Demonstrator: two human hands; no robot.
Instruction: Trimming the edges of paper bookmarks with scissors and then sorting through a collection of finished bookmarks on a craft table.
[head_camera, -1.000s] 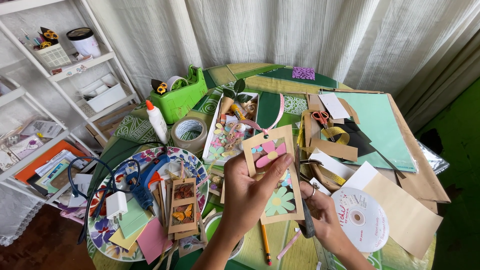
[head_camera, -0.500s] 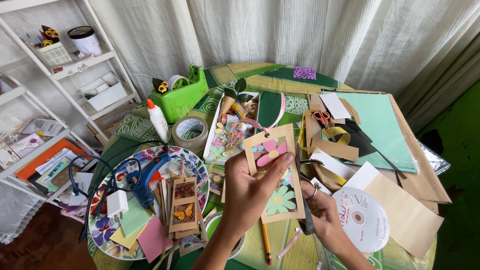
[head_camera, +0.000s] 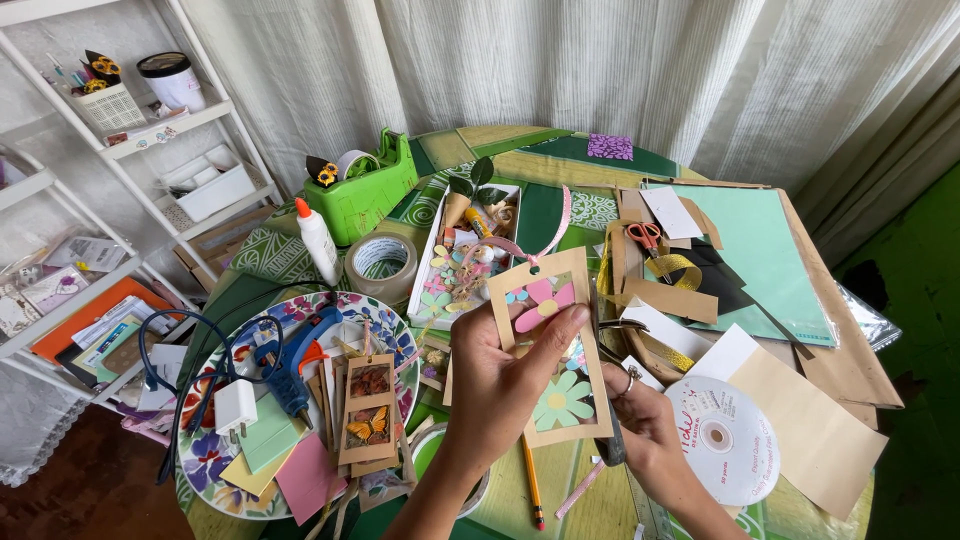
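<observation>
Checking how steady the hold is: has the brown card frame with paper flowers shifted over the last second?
No. The card frame, held up in the left hand, keeps its place beside the white tray of cut-outs.

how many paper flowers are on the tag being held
2 show clearly: a pink flower near the top of the brown tag, by the left hand's thumb, and a green flower lower down. The hand may hide more.

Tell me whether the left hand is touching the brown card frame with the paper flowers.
Touching. The head view shows the left hand gripping the brown card frame, its thumb lying across the pink flower on the front.
</observation>
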